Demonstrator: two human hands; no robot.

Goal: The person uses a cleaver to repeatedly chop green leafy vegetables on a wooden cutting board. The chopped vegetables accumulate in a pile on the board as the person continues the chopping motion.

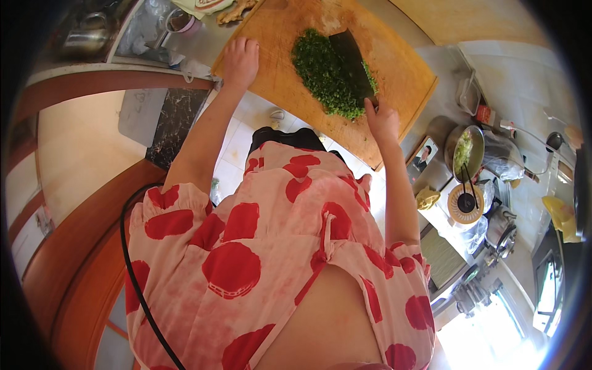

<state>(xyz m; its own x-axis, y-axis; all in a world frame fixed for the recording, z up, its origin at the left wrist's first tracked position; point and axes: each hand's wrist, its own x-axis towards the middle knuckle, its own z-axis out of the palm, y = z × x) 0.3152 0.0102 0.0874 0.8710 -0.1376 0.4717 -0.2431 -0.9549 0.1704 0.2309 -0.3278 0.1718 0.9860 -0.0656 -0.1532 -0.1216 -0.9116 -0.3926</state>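
Observation:
A wooden cutting board (pixel 273 69) lies before me, with a heap of finely chopped green herbs (pixel 314 78) on it. My right hand (pixel 384 122) grips the handle of a dark-bladed cleaver (pixel 349 60). The broad blade lies across the right side of the heap, its far end pointing away from me, and hides some of the greens. At the board's left edge, my left hand (pixel 241 62) rests on the wood with its fingers curled. Its palm is hidden, and no object shows in it.
Ginger root (pixel 236 12) and a small strainer (pixel 179 21) are beyond the left hand. To the right stand a metal bowl (pixel 476 155) of chopped pale-green vegetable, a phone (pixel 422 159) and a round basket (pixel 455 215) with chopsticks across it. A black cable (pixel 134 273) hangs at my left.

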